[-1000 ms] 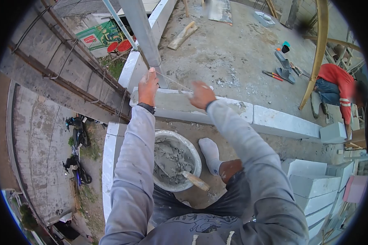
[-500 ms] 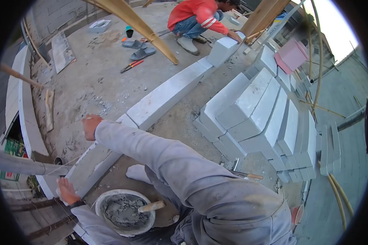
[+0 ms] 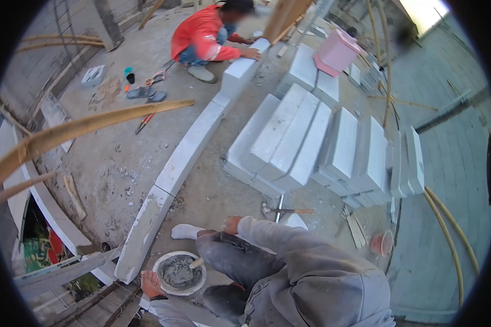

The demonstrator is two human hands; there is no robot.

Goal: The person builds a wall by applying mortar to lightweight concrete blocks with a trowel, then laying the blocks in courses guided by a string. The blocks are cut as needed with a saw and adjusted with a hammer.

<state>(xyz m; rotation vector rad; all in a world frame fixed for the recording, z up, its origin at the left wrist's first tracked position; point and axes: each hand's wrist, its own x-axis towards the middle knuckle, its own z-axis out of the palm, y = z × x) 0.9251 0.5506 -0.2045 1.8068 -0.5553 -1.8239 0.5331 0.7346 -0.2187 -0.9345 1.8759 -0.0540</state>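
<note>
My left hand (image 3: pixel 151 284) is open, fingers extended, right at the near end of the low row of pale blocks (image 3: pixel 143 229). Beside it stands a round bucket (image 3: pixel 157 267) of wet grey mortar (image 3: pixel 180 272), a wooden-handled tool (image 3: pixel 196 263) stuck in it. My right hand (image 3: pixel 233 224) hovers near my bent knee, fingers curled, with nothing showing in it. Past it on the floor lies a hammer (image 3: pixel 289 210) against a shiny metal bar. At the row's far end, a person in a red top (image 3: pixel 204 41) has both hands on a raised block (image 3: pixel 237 73).
Stacked pale blocks (image 3: pixel 289 136) stand on the right, a pink container (image 3: pixel 337 50) behind them. A wooden strip (image 3: pixel 103 124) juts in from the left. Pliers (image 3: pixel 144 123) and sandals (image 3: pixel 142 92) lie on the floor. A pink bucket (image 3: pixel 382 243) sits at lower right.
My view has turned right. My right hand has drawn back from over the block row to near my knee. My left hand stays by the row's near end.
</note>
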